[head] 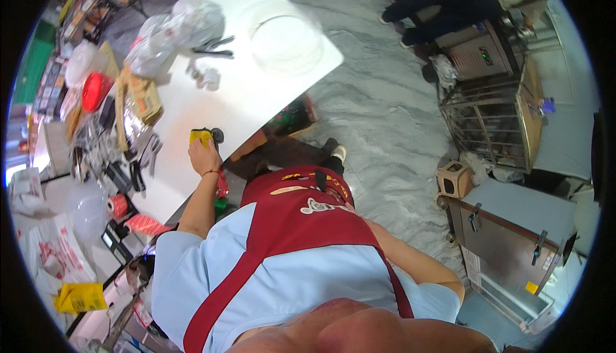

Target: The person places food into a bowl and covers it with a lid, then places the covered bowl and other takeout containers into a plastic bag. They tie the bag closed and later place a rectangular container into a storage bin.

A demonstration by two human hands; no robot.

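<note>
My left hand (204,158) grips a yellow cloth or sponge with a dark edge (201,136) and presses it on the white table (183,112) near its edge. A small black round object (217,135) lies beside it. My right hand (350,208) rests low on the front of my dark red apron (308,223), mostly hidden, so its fingers are unclear. Farther along the table are a round, clear or whitish disc (286,45), black utensils or clips (216,47) and small whitish pieces (209,77).
Plastic bags (178,30), a red round container (96,91) and piled packaging crowd the table's left side. Grey marbled floor (385,136) lies to the right, with a metal rack (486,126) and a steel chest with latches (510,228). Someone's dark-clothed legs (442,11) appear at upper right.
</note>
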